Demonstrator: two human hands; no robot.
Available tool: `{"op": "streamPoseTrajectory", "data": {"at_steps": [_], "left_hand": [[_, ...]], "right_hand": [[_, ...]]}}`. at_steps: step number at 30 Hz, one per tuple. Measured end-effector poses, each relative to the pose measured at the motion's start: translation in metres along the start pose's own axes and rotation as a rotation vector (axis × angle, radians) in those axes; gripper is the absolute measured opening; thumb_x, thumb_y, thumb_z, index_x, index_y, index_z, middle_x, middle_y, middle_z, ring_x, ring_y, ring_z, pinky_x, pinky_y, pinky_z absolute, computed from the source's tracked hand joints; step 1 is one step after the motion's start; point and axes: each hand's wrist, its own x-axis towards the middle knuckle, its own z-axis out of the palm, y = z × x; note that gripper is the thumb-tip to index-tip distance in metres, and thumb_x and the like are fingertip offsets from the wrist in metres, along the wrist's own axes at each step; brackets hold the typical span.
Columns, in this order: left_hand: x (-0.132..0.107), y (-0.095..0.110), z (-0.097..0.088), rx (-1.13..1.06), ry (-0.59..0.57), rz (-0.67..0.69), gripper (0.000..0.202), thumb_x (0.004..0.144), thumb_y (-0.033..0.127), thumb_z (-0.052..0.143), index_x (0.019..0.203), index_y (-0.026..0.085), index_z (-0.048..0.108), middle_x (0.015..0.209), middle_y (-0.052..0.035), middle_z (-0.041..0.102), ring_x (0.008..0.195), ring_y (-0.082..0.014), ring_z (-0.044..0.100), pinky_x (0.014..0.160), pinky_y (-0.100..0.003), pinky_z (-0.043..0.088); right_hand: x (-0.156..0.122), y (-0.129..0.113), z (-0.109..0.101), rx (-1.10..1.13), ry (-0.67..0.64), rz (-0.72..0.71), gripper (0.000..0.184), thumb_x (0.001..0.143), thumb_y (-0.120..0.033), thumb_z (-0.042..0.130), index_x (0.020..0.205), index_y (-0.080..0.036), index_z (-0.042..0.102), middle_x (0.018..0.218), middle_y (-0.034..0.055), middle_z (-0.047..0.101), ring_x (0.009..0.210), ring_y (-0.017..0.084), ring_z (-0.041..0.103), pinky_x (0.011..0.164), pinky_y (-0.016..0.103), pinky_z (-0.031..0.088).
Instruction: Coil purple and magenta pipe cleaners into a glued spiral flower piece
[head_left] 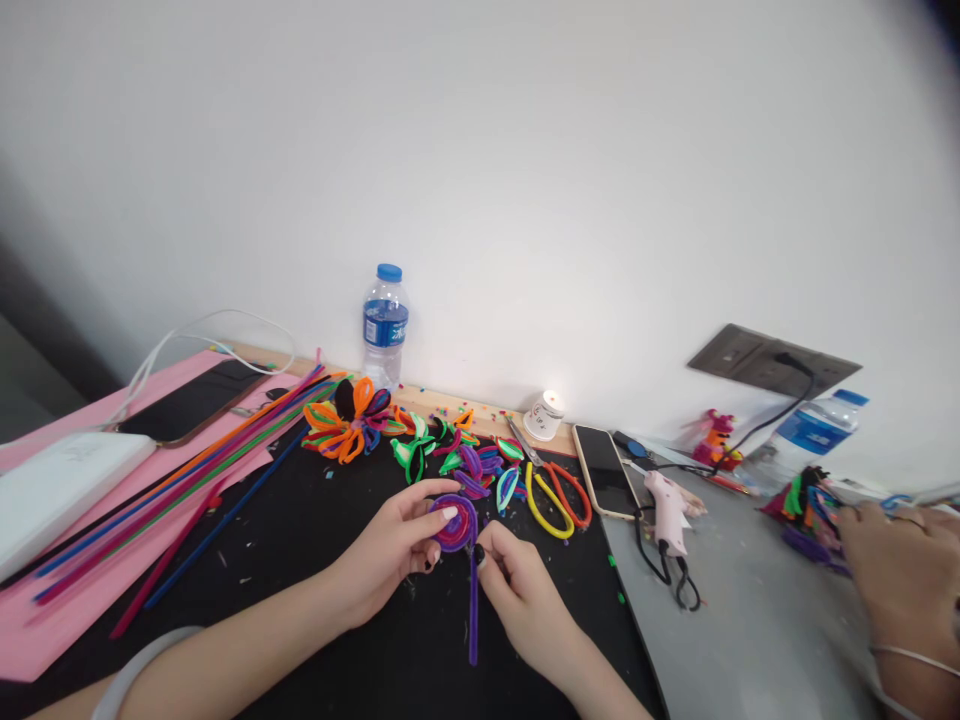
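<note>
My left hand (394, 550) is closed on a flat spiral coil of purple and pink pipe cleaner (455, 522), thumb on its face. My right hand (517, 590) pinches the purple pipe-cleaner stem (473, 610) that hangs down from the coil toward me. Both hands hover over a black mat (337, 620). Just beyond the coil lie several small looped pipe-cleaner petals (480, 462) in green, purple and blue. An orange and blue pipe-cleaner flower (351, 418) lies further back on the left.
Long straight pipe cleaners (187, 470) fan across pink paper (45, 630) at left, by a phone (191, 400) and white box (52, 485). Water bottle (385, 325), lit candle (545, 413), scissors (551, 490), second phone (604, 470), glue gun (667, 510). Another person's hand (900, 570) works at right.
</note>
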Motion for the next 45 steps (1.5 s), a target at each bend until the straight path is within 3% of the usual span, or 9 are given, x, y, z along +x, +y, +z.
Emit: {"op": "streamPoseTrajectory", "data": {"at_steps": [24,30,41,45], "left_hand": [[-0.0020,0.0016,0.0029,-0.053,-0.047,-0.010,0.034,0.077,0.025,0.066,0.111,0.022,0.059,0.080,0.0010,0.058,0.052,-0.0032,0.045,0.052,-0.017,0.038],[-0.0025,0.0017,0.0029,-0.079,-0.081,-0.032,0.036,0.075,0.022,0.067,0.110,0.023,0.058,0.075,0.0030,0.056,0.054,-0.0051,0.047,0.055,-0.019,0.040],[-0.0041,0.0037,0.0022,0.042,-0.115,-0.050,0.038,0.077,0.027,0.064,0.114,0.025,0.054,0.079,0.0017,0.057,0.053,-0.0063,0.051,0.047,-0.017,0.037],[-0.0044,0.0040,0.0027,0.097,-0.151,-0.033,0.037,0.076,0.026,0.064,0.112,0.023,0.055,0.082,0.0010,0.058,0.047,-0.0034,0.044,0.045,-0.017,0.034]], "right_hand": [[-0.0001,0.0030,0.0007,0.019,0.038,0.017,0.019,0.091,-0.020,0.038,0.073,-0.019,0.043,0.063,-0.0053,0.038,0.056,0.010,0.030,0.052,0.022,0.026],[0.0024,0.0030,-0.0002,0.017,0.056,0.013,0.018,0.090,-0.017,0.038,0.072,-0.018,0.043,0.063,-0.0054,0.038,0.057,0.010,0.031,0.053,0.022,0.026],[0.0011,0.0029,-0.0001,0.003,0.058,0.016,0.018,0.089,-0.017,0.039,0.071,-0.019,0.042,0.063,-0.0051,0.038,0.056,0.010,0.032,0.053,0.022,0.027],[0.0020,0.0011,-0.0003,0.003,0.060,0.026,0.018,0.089,-0.018,0.038,0.071,-0.019,0.040,0.062,-0.0054,0.037,0.056,0.010,0.030,0.052,0.022,0.026]]}}
